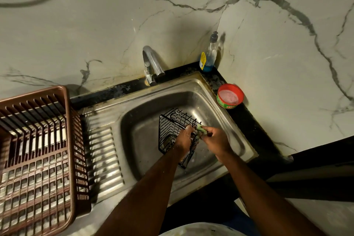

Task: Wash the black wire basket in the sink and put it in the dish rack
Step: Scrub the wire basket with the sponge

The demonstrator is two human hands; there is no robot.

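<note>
Black wire basket tilted in sink, frame centre | left hand grips its rim | right hand pinches green scrubber against it

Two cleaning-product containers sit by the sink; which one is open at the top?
The red-rimmed round tub on the counter right of the sink, pinkish paste exposed. The clear bottle in the corner keeps its pump cap on.

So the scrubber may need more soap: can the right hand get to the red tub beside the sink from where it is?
Probably yes. The right hand, gripping the scrubber, has nothing between it and the open red tub on the counter to its right.
</note>
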